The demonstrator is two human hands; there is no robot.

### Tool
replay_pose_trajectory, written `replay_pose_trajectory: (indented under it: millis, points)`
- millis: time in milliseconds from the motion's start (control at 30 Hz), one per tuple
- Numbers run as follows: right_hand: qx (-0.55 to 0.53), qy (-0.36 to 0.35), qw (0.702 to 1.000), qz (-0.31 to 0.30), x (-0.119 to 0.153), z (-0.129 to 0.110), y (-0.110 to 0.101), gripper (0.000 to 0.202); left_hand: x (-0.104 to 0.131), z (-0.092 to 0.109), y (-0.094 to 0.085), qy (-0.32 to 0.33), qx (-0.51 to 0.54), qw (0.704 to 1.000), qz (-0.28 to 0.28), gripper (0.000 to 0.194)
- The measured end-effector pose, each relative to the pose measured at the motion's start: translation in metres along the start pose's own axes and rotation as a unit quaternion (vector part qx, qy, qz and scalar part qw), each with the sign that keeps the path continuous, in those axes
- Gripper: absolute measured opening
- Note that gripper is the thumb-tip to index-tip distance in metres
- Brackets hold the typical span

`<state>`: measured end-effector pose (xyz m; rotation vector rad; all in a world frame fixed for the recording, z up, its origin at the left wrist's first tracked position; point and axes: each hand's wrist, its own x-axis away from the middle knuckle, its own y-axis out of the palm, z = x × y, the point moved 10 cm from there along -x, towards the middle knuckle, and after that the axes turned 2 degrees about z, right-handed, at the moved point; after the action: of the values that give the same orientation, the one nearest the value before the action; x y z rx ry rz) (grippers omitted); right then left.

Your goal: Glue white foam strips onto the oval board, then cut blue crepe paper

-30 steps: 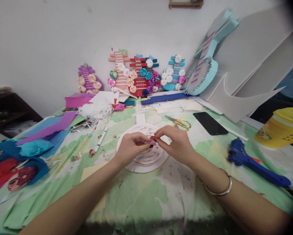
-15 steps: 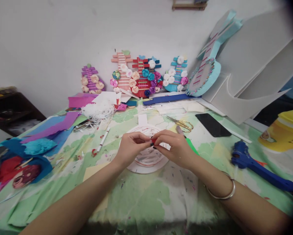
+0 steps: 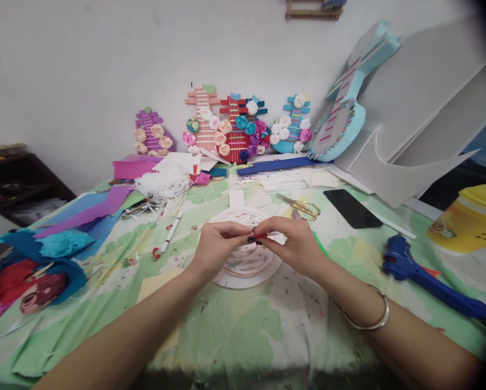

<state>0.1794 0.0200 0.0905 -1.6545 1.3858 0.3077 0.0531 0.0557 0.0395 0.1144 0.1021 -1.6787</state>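
A green-and-white tablecloth [image 3: 246, 330] covers the table, and at its far right a light-blue model guitar [image 3: 349, 131] leans against grey-white boards. A yellow bucket [image 3: 470, 219] stands at the right edge; nearer to the person lies a blue glue gun [image 3: 433, 283]. In the middle, a round white cutout [image 3: 243, 280] with a short neck lies flat under the hands. Near it lie a black smartphone [image 3: 353, 208], gold-handled scissors [image 3: 295, 203] and a white marker [image 3: 171, 234]. Above the cutout, the left hand [image 3: 218, 244] and right hand [image 3: 295, 241] meet, their fingertips pinching together a small red piece [image 3: 261, 235], partly hidden.
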Motion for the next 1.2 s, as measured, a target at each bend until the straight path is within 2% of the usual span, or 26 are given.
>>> replay_pose_trajectory:
  millis: [167,367,467,533,600,700,833,1000,1067,1200]
  points:
    - [0.007,-0.031,0.999,0.0,0.0,-0.007,-0.001,0.014,-0.001,-0.007,0.004,-0.029,0.028,0.999,-0.019,0.024]
    - [-0.032,0.051,0.998,0.012,0.0,0.01,-0.002,0.013,0.0,-0.007,0.014,-0.018,0.04,0.997,-0.065,0.029]
    - [-0.114,0.172,0.978,0.014,0.004,0.031,0.003,0.011,0.005,0.013,0.019,0.08,-0.02,0.993,-0.079,0.027]
    - [-0.204,0.266,0.942,0.012,0.012,0.045,0.011,0.011,0.013,0.032,0.019,0.181,-0.101,0.976,-0.062,0.025]
    - [-0.284,0.326,0.902,0.013,0.018,0.054,0.019,0.013,0.02,0.046,0.02,0.255,-0.172,0.951,-0.042,0.022]
    - [-0.349,0.368,0.862,0.017,0.023,0.061,0.024,0.018,0.024,0.054,0.021,0.29,-0.215,0.932,-0.031,0.016]
    - [-0.399,0.407,0.821,0.004,0.028,0.067,0.031,0.02,0.021,0.052,0.021,0.262,-0.208,0.942,-0.042,0.012]
    - [-0.447,0.407,0.796,-0.018,0.027,0.06,0.035,0.017,0.008,0.03,0.01,0.141,-0.141,0.98,-0.021,0.012]
    - [-0.444,0.401,0.801,-0.025,0.025,0.056,0.035,0.019,0.004,0.02,0.007,0.095,-0.108,0.989,-0.02,0.015]
    - [-0.392,0.362,0.845,-0.041,0.019,0.049,0.031,0.027,0.0,0.009,0.004,0.043,-0.083,0.995,-0.021,0.017]
